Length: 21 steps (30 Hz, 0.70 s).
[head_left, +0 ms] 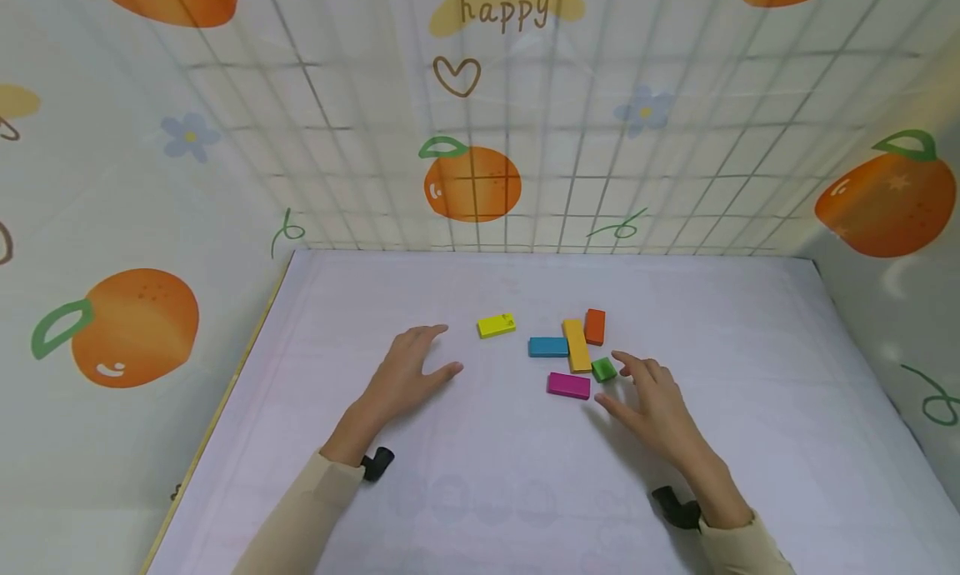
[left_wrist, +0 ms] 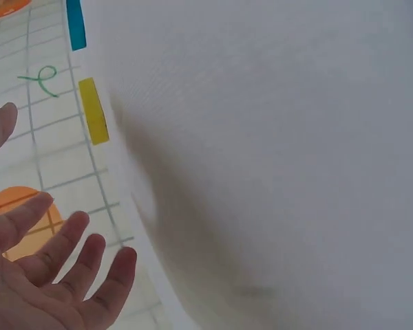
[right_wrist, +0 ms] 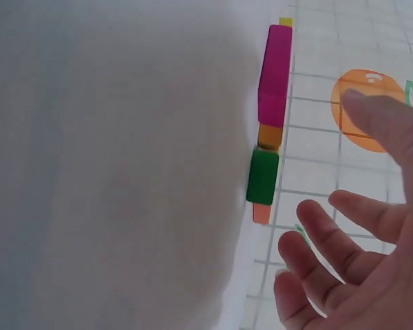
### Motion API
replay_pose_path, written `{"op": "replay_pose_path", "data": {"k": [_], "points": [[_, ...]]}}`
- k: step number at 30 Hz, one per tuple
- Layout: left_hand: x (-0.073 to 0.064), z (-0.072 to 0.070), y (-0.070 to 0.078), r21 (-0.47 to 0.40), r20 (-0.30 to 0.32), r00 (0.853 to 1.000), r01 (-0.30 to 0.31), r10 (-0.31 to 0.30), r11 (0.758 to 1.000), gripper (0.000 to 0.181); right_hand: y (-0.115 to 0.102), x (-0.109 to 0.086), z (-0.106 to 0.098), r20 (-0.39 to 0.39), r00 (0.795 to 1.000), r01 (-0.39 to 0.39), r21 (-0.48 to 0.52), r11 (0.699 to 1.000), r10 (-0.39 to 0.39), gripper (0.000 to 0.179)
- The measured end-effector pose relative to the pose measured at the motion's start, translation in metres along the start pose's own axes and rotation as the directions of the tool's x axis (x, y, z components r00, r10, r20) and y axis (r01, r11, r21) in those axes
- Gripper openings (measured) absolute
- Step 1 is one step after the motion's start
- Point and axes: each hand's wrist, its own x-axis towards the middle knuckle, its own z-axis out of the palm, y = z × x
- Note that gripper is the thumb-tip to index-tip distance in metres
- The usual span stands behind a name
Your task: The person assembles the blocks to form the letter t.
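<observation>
My right hand [head_left: 655, 404], fingers spread and relaxed, hovers beside a small green block [head_left: 603, 369] and holds nothing. Left of the green block lies a magenta block [head_left: 568, 386]. An orange-yellow block [head_left: 577, 346] stands lengthwise between a blue block [head_left: 548, 347] and a red-orange block [head_left: 595, 327]. Apart from this cluster, a yellow block [head_left: 497, 326] with small marks on one end lies to the left. My left hand [head_left: 405, 375] is nearest to it, thumb and fingers apart with nothing between them. The right wrist view shows the green block [right_wrist: 263, 177] close to the fingers.
The blocks lie on a white-covered table [head_left: 465, 475]. Behind it hangs a curtain [head_left: 375, 142] printed with oranges and flowers, with a wire grid showing through. Black wrist cameras sit at both cuffs, including one by the right sleeve [head_left: 742, 550].
</observation>
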Motion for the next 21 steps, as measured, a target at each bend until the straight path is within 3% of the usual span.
{"op": "replay_pose_path", "data": {"k": [5, 11, 21], "points": [[0.011, 0.003, -0.001, -0.106, 0.034, 0.999, 0.042, -0.038, 0.994, 0.070, -0.001, 0.004, 0.001, 0.060, 0.997, -0.048, 0.080, 0.996, 0.043, 0.068], [0.023, 0.005, -0.003, -0.250, 0.064, 0.994, 0.100, -0.086, 0.963, 0.069, -0.002, 0.008, 0.004, 0.086, 0.995, -0.057, 0.150, 0.987, 0.044, 0.060], [0.042, 0.009, -0.003, -0.326, 0.111, 0.988, 0.141, -0.110, 0.935, 0.063, -0.005, 0.012, 0.011, 0.129, 0.988, -0.115, 0.263, 0.958, 0.083, 0.048]]}}
